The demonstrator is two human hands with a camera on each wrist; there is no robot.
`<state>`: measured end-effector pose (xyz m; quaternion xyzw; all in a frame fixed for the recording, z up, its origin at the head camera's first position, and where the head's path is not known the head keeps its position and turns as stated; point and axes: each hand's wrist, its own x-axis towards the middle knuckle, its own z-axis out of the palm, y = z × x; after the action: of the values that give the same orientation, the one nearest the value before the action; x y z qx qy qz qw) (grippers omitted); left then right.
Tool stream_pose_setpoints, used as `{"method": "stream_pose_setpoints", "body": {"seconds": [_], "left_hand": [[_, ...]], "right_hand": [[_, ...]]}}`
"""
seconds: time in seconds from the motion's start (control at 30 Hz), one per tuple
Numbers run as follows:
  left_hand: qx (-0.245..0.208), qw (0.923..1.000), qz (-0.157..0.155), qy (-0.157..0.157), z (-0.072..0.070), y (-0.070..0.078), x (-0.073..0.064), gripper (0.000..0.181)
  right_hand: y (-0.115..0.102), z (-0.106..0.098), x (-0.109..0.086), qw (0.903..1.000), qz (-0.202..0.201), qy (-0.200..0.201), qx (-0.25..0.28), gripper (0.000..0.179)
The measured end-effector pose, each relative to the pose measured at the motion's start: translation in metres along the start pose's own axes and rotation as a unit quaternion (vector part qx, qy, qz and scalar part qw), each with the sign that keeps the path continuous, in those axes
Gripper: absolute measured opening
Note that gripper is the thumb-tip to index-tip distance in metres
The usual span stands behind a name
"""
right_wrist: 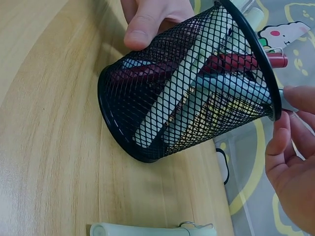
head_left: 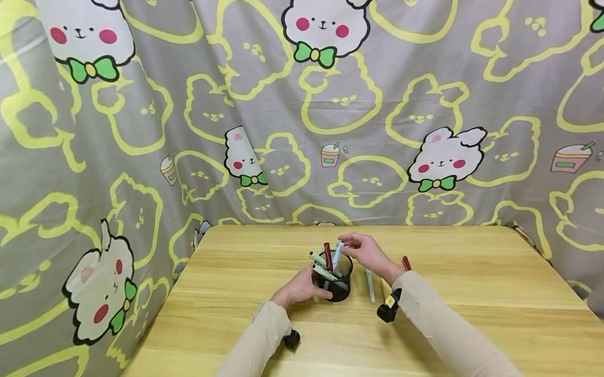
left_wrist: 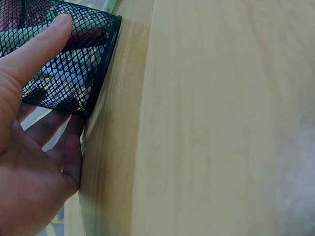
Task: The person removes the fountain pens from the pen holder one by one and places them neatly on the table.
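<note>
A black mesh pen holder [head_left: 341, 289] stands upright on the table, held at its side by my left hand [head_left: 302, 286]. In the left wrist view, the thumb of that hand [left_wrist: 37, 167] lies along the mesh, the other fingers behind it. My right hand [head_left: 370, 254] pinches a light blue pen [head_left: 338, 254] at the rim; the pen's lower part is inside the holder, as the right wrist view shows through the mesh [right_wrist: 147, 93]. A dark red pen [head_left: 328, 256] and pale green pens [head_left: 323, 271] lean in the holder, their tops above the rim.
On the wooden table [head_left: 226, 306], right of the holder, lies a pale green pen [head_left: 371, 287]. A dark red pen [head_left: 406, 263] pokes out beyond the right wrist, partly hidden. A patterned curtain [head_left: 277, 116] hangs behind the table and along its left side.
</note>
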<state>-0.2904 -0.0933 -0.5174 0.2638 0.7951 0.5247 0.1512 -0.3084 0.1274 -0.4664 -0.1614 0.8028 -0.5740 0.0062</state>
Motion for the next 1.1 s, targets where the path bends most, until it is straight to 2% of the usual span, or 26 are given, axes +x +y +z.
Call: {"method": "stream_pose_setpoints", "body": {"seconds": [0.23, 0.47, 0.63, 0.77, 0.87, 1.1], "left_hand": [[0.0, 1.0, 0.002, -0.002, 0.0, 0.001, 0.001, 0.081], [0.007, 1.0, -0.003, 0.004, 0.002, 0.0, 0.0, 0.067], [-0.006, 1.0, -0.002, 0.007, 0.003, 0.013, -0.006, 0.064], [-0.001, 1.0, 0.002, 0.004, 0.004, 0.01, -0.006, 0.06], [0.002, 1.0, 0.001, 0.003, 0.004, 0.0, -0.002, 0.062], [-0.008, 0.9999, -0.003, 0.007, 0.004, -0.001, -0.001, 0.064]], "right_hand": [[-0.005, -0.005, -0.004, 1.0, 0.003, 0.006, 0.003, 0.026], [-0.013, -0.019, -0.007, 0.9996, -0.001, 0.015, 0.025, 0.026], [-0.02, -0.032, -0.009, 0.9991, -0.009, 0.028, 0.031, 0.028], [-0.026, -0.043, -0.011, 0.9981, -0.024, 0.042, 0.039, 0.031], [-0.031, -0.05, -0.012, 0.9958, -0.039, 0.06, 0.058, 0.03], [-0.041, -0.066, -0.016, 0.9847, -0.055, 0.101, 0.131, 0.029]]}}
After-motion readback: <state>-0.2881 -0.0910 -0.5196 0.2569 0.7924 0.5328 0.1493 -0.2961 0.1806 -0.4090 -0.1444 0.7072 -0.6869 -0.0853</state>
